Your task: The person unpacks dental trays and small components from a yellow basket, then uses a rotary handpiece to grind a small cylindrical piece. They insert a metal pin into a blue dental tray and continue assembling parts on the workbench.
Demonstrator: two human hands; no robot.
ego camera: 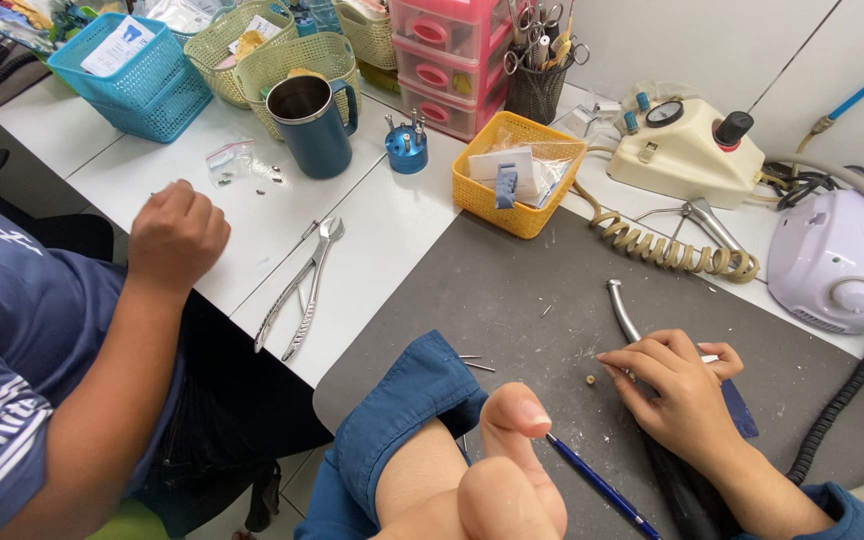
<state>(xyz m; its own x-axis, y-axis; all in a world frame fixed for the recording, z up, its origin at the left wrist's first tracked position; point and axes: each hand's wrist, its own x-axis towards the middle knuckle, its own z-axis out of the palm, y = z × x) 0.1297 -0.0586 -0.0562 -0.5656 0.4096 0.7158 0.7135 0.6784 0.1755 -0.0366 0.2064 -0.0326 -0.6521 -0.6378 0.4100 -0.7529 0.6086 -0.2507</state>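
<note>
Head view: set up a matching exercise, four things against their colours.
Things:
1. mug
2. small basket beside the grey mat
3. coiled hose
4. drawer unit

Colours:
A. pink
B. dark blue
C. beige
D. orange-yellow

Pairs: 1-B, 2-D, 3-C, 4-A

Matt, faintly speckled dark grey rubber-looking work mat (512,300). Bright polished metal on the angled silver handpiece (620,310), gripped by the right hand (680,392). Glossy blue plastic barrel on the slim pen-like tool (602,487) beside the left hand (504,470). Smooth white laminate tabletop (372,240). Shiny steel forceps (302,285). Woven-look orange plastic basket (517,190). Glossy lilac plastic motor housing (837,260). Blue enamel-like mug with reflective metal lining (314,125). Soft blue denim-like cloth sleeve (402,420).
</note>
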